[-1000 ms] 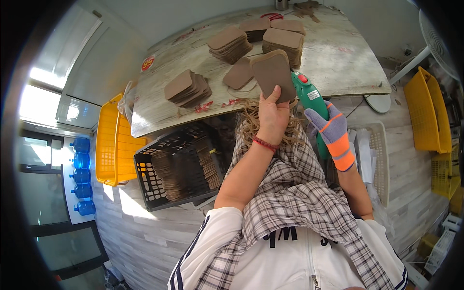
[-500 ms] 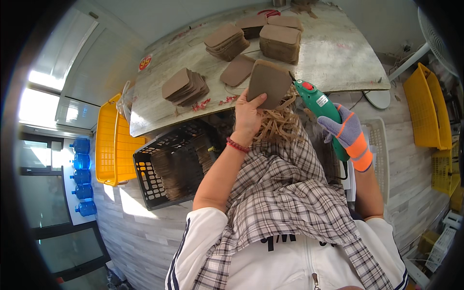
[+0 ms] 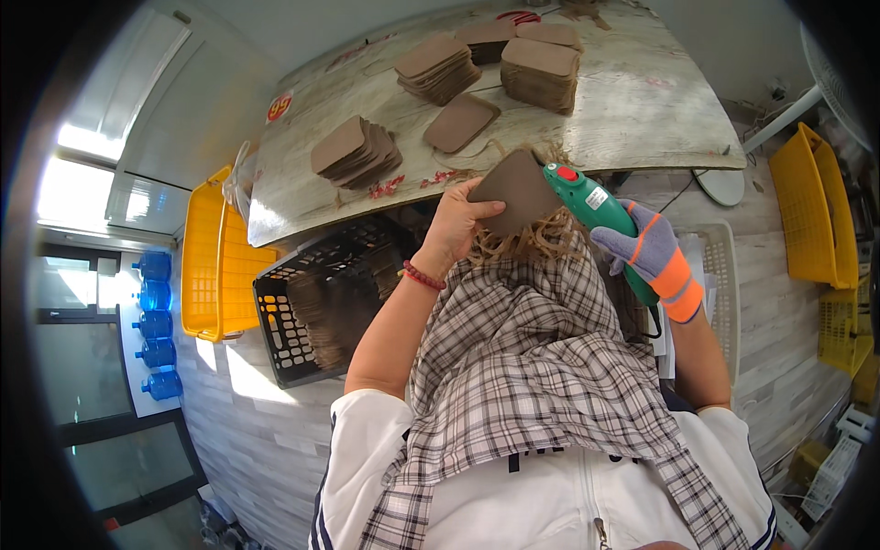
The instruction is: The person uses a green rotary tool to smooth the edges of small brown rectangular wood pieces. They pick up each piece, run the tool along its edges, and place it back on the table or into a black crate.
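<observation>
My bare left hand (image 3: pixel 461 217) grips a brown rounded rectangular pad (image 3: pixel 515 194) by its left edge, thumb on top. In my gloved right hand (image 3: pixel 644 247) is a green corded electric cutter (image 3: pixel 594 202) with a red switch. The cutter's front end meets the pad's upper right edge; its blade is hidden there. Thin brown trimmed strips (image 3: pixel 527 243) lie in a heap on my checked apron, under the pad. A single brown pad (image 3: pixel 462 123) rests on the table just beyond my left hand.
On the worn whitish table (image 3: pixel 642 92) stand several stacks of brown pads (image 3: pixel 357 151). A black crate (image 3: pixel 302 321) holding more pads is at lower left, beside a yellow basket (image 3: pixel 215 261). To the right are a pale basket (image 3: pixel 720 293), yellow crates (image 3: pixel 811 206) and a fan (image 3: pixel 825 69).
The held pad has turned and come lower, with my left hand shifting left. The cutter has moved slightly left and down, its front now against the pad's upper right edge.
</observation>
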`<state>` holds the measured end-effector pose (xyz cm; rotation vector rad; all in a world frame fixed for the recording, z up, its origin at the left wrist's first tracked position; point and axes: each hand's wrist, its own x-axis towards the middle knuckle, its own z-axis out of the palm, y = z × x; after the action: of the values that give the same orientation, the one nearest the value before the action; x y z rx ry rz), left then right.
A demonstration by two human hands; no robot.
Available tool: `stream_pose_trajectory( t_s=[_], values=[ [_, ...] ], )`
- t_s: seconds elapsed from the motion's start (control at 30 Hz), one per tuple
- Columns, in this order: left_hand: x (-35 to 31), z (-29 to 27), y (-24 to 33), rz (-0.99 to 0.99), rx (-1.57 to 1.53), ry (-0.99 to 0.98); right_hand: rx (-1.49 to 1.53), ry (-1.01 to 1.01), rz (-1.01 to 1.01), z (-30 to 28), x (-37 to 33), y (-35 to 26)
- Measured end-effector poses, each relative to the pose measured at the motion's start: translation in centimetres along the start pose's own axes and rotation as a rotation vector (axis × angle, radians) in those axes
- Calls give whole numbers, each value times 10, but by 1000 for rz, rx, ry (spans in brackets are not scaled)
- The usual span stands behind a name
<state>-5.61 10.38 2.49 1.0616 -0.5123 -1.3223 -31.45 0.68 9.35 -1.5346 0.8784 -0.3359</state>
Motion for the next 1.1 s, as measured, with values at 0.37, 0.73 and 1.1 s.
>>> stream_pose_trajectory(
  t_s=[0.37,0.73,1.1],
  values=[
    [-4,-16,18,221,461,116,8,-71,46,3,0,-3],
    [-8,-26,37,260,359,111,-103,-177,49,1,-4,2],
    [-9,-17,31,113,528,-49,-91,-197,81,11,1,6]
  ],
)
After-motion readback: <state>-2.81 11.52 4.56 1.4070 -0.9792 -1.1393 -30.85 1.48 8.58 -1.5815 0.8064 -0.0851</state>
